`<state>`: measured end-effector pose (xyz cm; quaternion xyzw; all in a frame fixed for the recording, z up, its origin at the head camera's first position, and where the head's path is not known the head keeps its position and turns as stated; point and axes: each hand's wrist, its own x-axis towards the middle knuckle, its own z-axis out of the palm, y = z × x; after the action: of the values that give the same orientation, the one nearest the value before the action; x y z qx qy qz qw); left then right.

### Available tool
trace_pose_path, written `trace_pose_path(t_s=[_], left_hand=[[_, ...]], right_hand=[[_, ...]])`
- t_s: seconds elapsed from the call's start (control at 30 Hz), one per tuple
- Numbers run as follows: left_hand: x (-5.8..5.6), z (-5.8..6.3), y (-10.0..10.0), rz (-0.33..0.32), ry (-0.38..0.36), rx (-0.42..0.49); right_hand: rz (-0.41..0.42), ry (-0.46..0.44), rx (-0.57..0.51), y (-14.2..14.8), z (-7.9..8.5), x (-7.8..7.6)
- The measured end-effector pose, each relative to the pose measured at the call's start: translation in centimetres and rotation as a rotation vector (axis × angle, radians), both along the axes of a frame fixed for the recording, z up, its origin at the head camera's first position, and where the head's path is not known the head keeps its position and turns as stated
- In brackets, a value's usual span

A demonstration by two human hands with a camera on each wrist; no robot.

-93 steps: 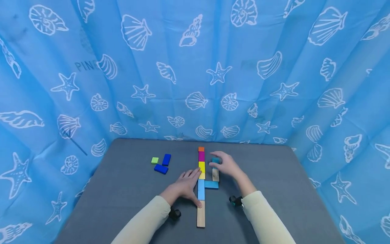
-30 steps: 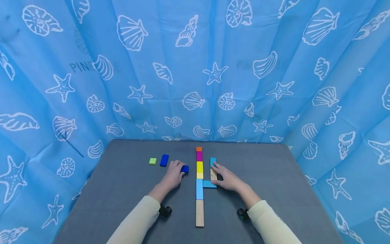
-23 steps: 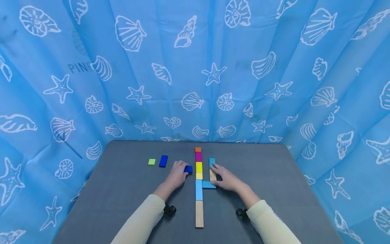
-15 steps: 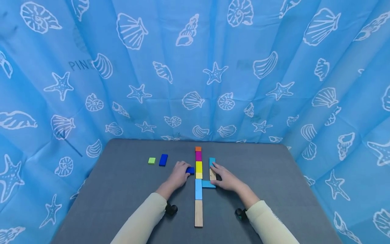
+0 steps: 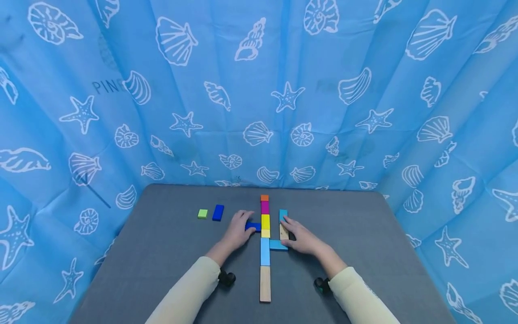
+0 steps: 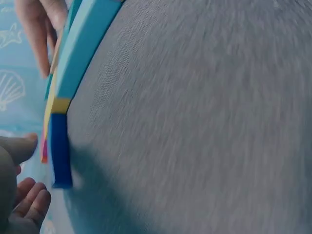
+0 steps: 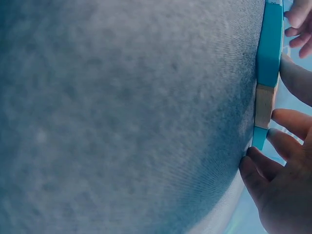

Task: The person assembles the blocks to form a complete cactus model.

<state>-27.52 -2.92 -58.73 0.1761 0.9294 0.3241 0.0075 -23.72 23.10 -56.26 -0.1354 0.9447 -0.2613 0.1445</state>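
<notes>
A dark blue block (image 5: pixel 253 227) lies crosswise with its right end at the yellow part of a long column of blocks. Around it my left hand (image 5: pixel 236 231) is spread, and in the left wrist view the thumb and fingers stand apart from the dark blue block (image 6: pixel 60 151). My right hand (image 5: pixel 302 236) rests at the short branch right of the column, thumb at the sky-blue crosswise block (image 5: pixel 277 245). Its fingertips touch the plain wooden block (image 5: pixel 284 232) and the teal block (image 5: pixel 283 215) beyond; the right wrist view shows these fingers (image 7: pixel 287 141) along the blocks' side.
The column runs from an orange block (image 5: pixel 265 197) through magenta (image 5: pixel 265 207), yellow (image 5: pixel 265 221) and light blue (image 5: pixel 265 252) blocks to a long wooden block (image 5: pixel 265 283). Another dark blue block (image 5: pixel 218 213) and a lime green block (image 5: pixel 203 213) lie left on the grey table (image 5: pixel 170 243).
My left hand left the column, took a dark blue block from the left, slid it right against the yellow part and loosened its fingers. My right hand moved nearer and settled on the branch.
</notes>
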Motion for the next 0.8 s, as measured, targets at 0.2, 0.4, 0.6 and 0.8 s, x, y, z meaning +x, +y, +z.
trace_pose_path(t_s=[0.2,0.4,0.6,0.8], left_hand=[[-1.0,1.1,-2.5,0.075,0.094,0.073],[-2.2,1.5,-5.6,0.117,0.084,0.108],[-3.2,1.3,-7.6,0.084,-0.003,0.006],[-4.3,1.6,-8.2,-0.01,-0.127,-0.269]], right_hand=[[-0.001,0.0,-0.009,0.0,0.1,0.1],[-0.002,-0.007,0.001,0.0,0.3,0.0],[0.007,-0.011,-0.001,0.0,0.4,0.0],[0.011,-0.011,0.012,0.0,0.3,0.0]])
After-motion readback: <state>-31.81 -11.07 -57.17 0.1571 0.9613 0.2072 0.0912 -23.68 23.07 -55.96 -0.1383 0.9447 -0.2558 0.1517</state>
